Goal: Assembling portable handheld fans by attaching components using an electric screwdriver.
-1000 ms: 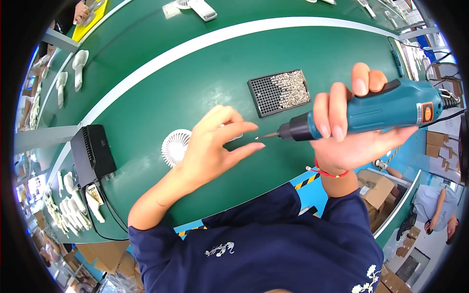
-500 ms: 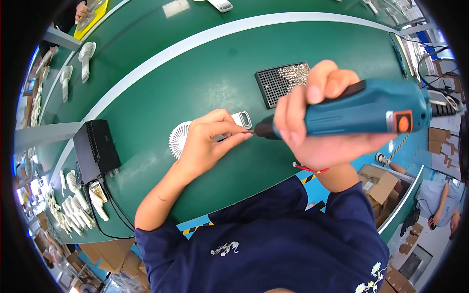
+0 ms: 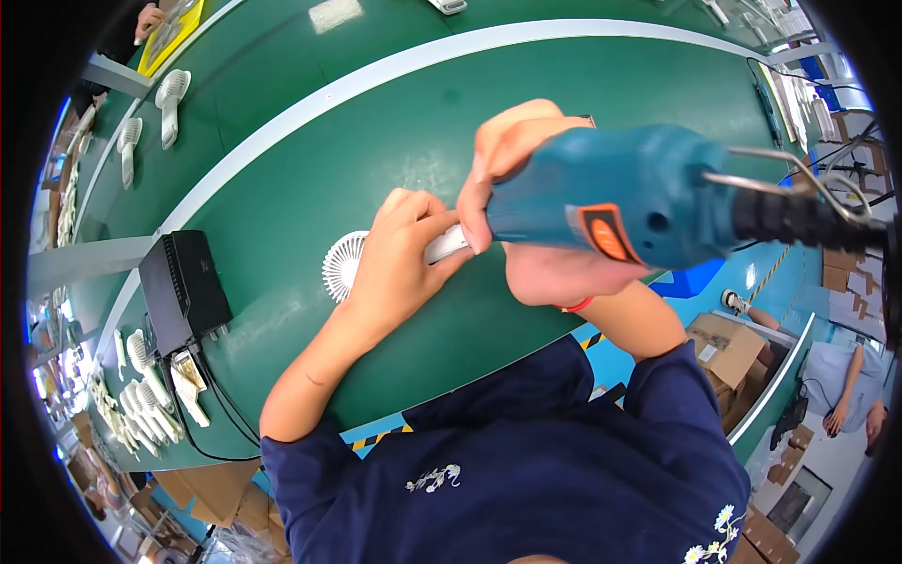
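Observation:
A white handheld fan lies on the green bench, its round slatted head [image 3: 342, 267] showing left of my left hand [image 3: 402, 254]. My left fingers are wrapped over its white handle [image 3: 448, 243]. My right hand [image 3: 512, 141] grips a teal electric screwdriver [image 3: 625, 183], its body tilted toward me and its cord end at the right. The front of the screwdriver is hidden behind my right fingers, close to the end of the fan's handle. Whether the bit touches the handle, I cannot tell.
A black box [image 3: 183, 291] with cables stands on the left. More white fans [image 3: 150, 409] lie at the lower left, with others [image 3: 170, 105] beyond the pale rail [image 3: 376, 80]. Cardboard boxes [image 3: 723, 362] sit at the right. Another person's hand [image 3: 147, 21] is at the far left.
The screwdriver has moved left and tilted, its front end now by the fan handle. My left fingertips have left the bit and cover the handle. My right hand now hides nearly all the screw tray.

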`<move>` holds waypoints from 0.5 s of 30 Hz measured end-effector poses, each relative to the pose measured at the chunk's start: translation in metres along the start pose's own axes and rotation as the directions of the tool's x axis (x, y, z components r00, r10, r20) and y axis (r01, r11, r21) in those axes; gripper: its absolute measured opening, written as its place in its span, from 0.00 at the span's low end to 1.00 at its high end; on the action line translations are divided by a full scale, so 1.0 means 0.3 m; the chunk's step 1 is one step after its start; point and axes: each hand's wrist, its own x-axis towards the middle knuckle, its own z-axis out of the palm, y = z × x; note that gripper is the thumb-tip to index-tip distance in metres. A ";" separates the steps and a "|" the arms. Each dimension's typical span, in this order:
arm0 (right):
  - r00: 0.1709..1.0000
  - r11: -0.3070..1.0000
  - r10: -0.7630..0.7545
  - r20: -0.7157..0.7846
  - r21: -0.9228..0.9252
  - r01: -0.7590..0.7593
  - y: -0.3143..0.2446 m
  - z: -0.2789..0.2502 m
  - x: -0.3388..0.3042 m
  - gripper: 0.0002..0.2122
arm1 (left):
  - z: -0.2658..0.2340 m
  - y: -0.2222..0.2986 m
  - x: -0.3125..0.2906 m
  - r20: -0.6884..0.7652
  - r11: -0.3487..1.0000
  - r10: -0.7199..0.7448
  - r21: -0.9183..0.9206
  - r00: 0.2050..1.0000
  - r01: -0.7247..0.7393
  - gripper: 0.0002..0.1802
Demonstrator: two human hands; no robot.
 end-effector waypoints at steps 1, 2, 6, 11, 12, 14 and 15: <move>0.999 0.998 0.039 -0.037 -0.044 -0.040 0.005 0.007 -0.005 0.48 | -0.001 -0.005 -0.005 0.009 1.000 -0.008 0.020 1.000 0.007 0.18; 0.994 0.993 0.078 -0.073 -0.083 -0.084 0.010 0.015 -0.011 0.49 | -0.003 -0.012 -0.009 0.021 1.000 0.003 0.013 1.000 -0.003 0.17; 0.929 0.881 0.257 -0.266 -0.331 -0.339 0.005 0.078 -0.014 0.50 | 0.002 -0.023 -0.007 0.016 0.999 -0.029 0.018 0.999 0.028 0.18; 0.941 0.897 0.290 -0.174 -0.293 -0.331 0.023 0.048 -0.017 0.49 | 0.012 -0.018 -0.018 0.034 0.997 -0.067 0.043 0.997 0.065 0.18; 0.939 0.894 0.308 -0.153 -0.293 -0.341 0.023 0.045 -0.019 0.49 | 0.011 -0.018 -0.018 0.036 0.997 -0.070 0.046 0.997 0.068 0.17; 0.937 0.890 0.325 -0.132 -0.294 -0.350 0.021 0.044 -0.015 0.49 | 0.011 -0.020 -0.018 0.023 0.997 -0.065 0.040 0.998 0.064 0.17; 0.939 0.884 0.328 -0.099 -0.319 -0.342 0.018 0.046 -0.007 0.49 | 0.011 -0.022 -0.018 0.010 0.998 -0.058 0.034 0.998 0.057 0.17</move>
